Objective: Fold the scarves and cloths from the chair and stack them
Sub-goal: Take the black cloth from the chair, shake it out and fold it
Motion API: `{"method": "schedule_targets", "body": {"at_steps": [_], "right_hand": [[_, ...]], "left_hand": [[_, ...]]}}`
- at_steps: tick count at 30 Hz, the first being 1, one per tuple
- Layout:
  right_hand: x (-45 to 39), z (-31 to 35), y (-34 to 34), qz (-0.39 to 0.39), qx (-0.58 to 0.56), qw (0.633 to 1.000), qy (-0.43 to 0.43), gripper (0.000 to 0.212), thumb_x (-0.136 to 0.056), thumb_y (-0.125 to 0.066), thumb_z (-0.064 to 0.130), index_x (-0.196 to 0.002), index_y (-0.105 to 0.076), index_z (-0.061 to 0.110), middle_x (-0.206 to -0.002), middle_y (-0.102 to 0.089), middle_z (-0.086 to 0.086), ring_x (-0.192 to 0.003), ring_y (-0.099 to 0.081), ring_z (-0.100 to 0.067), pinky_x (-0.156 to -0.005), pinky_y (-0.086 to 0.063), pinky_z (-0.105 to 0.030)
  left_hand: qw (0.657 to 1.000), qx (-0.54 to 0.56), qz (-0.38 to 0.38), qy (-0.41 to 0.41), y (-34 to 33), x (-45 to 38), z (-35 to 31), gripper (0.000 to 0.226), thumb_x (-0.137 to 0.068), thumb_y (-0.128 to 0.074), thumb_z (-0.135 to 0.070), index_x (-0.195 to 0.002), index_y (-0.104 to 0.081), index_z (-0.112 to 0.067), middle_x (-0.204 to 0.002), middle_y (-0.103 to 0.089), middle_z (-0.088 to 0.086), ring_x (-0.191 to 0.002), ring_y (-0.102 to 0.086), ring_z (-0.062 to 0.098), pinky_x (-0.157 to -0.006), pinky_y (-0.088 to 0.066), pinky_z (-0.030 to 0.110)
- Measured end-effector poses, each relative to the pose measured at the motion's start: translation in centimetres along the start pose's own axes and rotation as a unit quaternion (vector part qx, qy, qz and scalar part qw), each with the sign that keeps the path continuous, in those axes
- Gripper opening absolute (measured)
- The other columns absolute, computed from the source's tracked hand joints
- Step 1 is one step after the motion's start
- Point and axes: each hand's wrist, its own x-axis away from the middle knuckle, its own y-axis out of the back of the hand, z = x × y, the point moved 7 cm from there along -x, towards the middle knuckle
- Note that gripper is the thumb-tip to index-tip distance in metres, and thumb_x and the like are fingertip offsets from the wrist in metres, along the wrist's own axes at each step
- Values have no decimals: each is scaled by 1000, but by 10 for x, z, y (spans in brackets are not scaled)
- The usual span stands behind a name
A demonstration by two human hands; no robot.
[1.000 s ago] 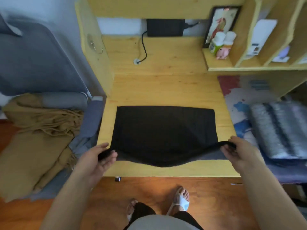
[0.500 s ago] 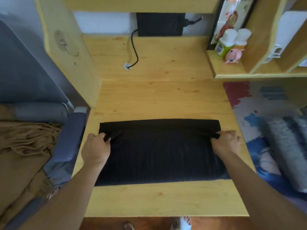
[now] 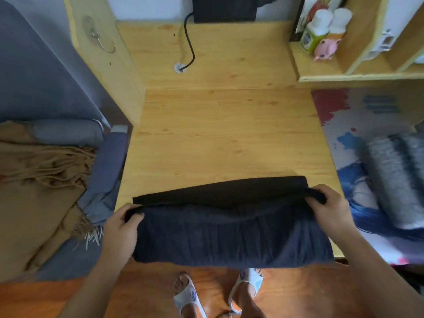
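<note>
Moved since half a second ago: both hands have come back toward the near desk edge with the cloth's corners, so the dark cloth (image 3: 229,235) now hangs over that edge instead of lying flat farther in.
Left fingers (image 3: 135,218): curled round the cloth's left corner, thumb on top, a tuft of fabric sticking out between them.
Right fingers (image 3: 321,191): curled over the right corner, pinching a bunched fold.
Left hand (image 3: 120,226): one, at the desk's near left corner, forearm running down out of frame.
Right hand (image 3: 328,208): one, near the desk's right edge (slightly farther in than the left).
Dark cloth: one, folded in layers; a black strip lies on the desk behind the hands, the navy part sags between them and drapes past the edge.
Desk (image 3: 224,134): one, pale wood, bare beyond the cloth.
Tan scarf (image 3: 41,180): one, fringed, heaped on the blue-grey chair (image 3: 107,161) to the left, well apart from the cloth.
Grey striped cloth (image 3: 394,180): one, lying right of the desk on a paint-splash patterned surface.
Bottles (image 3: 316,26): two, white-capped, on the shelf, a pink figure (image 3: 327,48) just in front.
Cable (image 3: 189,40): one, black, running into a desk grommet.
Sandalled feet (image 3: 188,294): two, on the wooden floor below.
</note>
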Motion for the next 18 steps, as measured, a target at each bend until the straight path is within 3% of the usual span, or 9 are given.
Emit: {"method": "schedule_targets", "body": {"at_steps": [3, 5, 7, 10, 14, 18], "right_hand": [[-21, -8, -26, 22, 33, 999, -27, 9, -100, -56, 19, -104, -61, 14, -95, -67, -17, -88, -59, -36, -67, -42, -35], [-37, -7, -42, 33, 115, 993, -19, 23, -104, -48, 24, -121, -55, 11, -108, -65, -26, -96, -60, -43, -75, -42, -40], [-46, 1, -49, 36, 173, 984, -7, 24, -107, -38, 27, -119, -47, 8, -105, -62, -32, -88, -56, -45, -73, -39, -43], [-51, 10, -50, 25, 216, 976, 14, 17, -108, -31, 29, -104, -33, 12, -93, -60, -31, -77, -49, -41, -68, -36, -44], [-56, 16, -52, 21, 259, 965, 37, 18, -108, -28, 31, -105, -32, 14, -90, -61, -29, -84, -58, -47, -66, -38, -44], [-62, 20, -55, 17, 288, 957, 22, 18, -108, -26, 32, -105, -32, 16, -82, -58, -21, -75, -52, -37, -66, -42, -43]], "left_hand": [[999, 19, -10, 47, -13, -22, 2, 21, -103, -54, -24, -92, -61, -9, -93, -62, 29, -85, -62, 47, -72, -47, 54], [996, -63, -33, 55, -23, -41, 2, 22, -107, -47, -29, -95, -58, -14, -85, -62, 26, -76, -62, 46, -64, -46, 49], [986, -150, -71, 28, -26, -49, -6, 23, -109, -41, -31, -92, -47, -16, -70, -55, 19, -61, -56, 40, -55, -39, 42], [975, -179, -131, -11, -23, -46, -11, 23, -109, -37, -30, -91, -41, -16, -62, -51, 15, -54, -53, 37, -51, -38, 41], [964, -189, -185, -23, -21, -39, -9, 22, -109, -38, -27, -92, -41, -14, -61, -50, 13, -54, -51, 35, -51, -41, 43], [956, -202, -206, -55, -19, -36, -25, 17, -108, -41, -21, -92, -42, -13, -60, -49, 8, -54, -50, 34, -50, -38, 38]]}}
